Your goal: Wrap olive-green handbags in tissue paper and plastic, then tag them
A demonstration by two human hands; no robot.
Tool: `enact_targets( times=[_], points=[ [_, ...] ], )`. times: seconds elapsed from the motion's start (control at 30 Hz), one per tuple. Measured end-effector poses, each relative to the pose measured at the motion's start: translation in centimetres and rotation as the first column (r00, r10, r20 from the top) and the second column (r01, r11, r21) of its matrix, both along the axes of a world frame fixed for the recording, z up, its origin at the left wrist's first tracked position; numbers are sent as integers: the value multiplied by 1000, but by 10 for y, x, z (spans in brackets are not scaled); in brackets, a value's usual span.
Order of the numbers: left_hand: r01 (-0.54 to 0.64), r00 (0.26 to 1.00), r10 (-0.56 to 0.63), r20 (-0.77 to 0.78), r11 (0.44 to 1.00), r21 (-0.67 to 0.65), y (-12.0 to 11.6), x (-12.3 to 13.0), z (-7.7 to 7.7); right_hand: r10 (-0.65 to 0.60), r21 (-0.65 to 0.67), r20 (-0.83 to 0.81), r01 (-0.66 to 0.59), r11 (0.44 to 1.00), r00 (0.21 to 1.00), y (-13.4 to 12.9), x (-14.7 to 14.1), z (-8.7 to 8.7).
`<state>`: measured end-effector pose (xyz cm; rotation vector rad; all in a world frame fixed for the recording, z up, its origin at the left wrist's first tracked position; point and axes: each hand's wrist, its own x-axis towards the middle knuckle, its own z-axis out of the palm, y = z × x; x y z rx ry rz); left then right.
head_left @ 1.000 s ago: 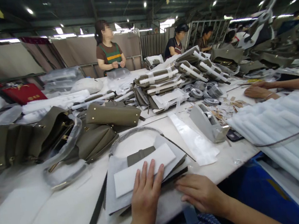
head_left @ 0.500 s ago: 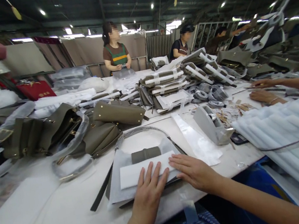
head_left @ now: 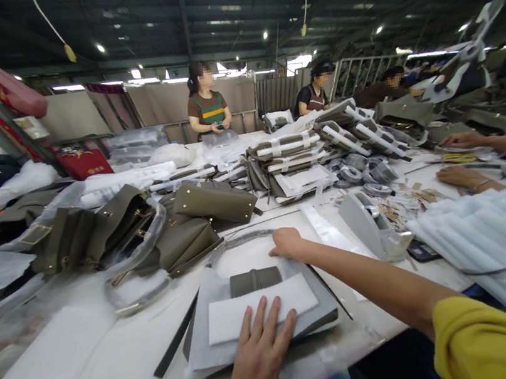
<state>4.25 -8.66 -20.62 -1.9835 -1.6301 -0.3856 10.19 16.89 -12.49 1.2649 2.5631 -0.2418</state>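
A handbag [head_left: 329,315] lies flat in front of me with a thin translucent white sheet [head_left: 212,359] over it. Its olive tab [head_left: 243,283] shows above a white foam strip [head_left: 293,298] laid across the sheet. My left hand [head_left: 260,350] rests on the strip, fingers spread. At the far side of the bag, my right hand [head_left: 288,244] is closed around the plastic-wrapped handle [head_left: 237,241]; its fingertips are partly hidden. A dark strap [head_left: 175,337] sticks out on the left.
Olive bags [head_left: 210,203] lie to the left, and wrapped bags [head_left: 287,145] are stacked behind. A grey tape dispenser [head_left: 367,223] and foam sheets [head_left: 499,216] stand right. A co-worker's hands [head_left: 465,177] work at the far right; two other people are across the table.
My right hand has left the foam strip and moved up and away to the bag's handle. My left hand stays on the strip. The view has shifted slightly.
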Motion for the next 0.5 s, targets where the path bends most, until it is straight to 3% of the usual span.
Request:
enact_targets(
  times=[0.27,0.5],
  points=[
    [10,1000,-11,-29,1000,-8,-2,-4,5,-32,-141,50,39,989,998,16,6,-2],
    [-8,1000,7,14,1000,23,-2,0,-2,-33,-193,-152,4,981,988,13,18,-4]
  ],
)
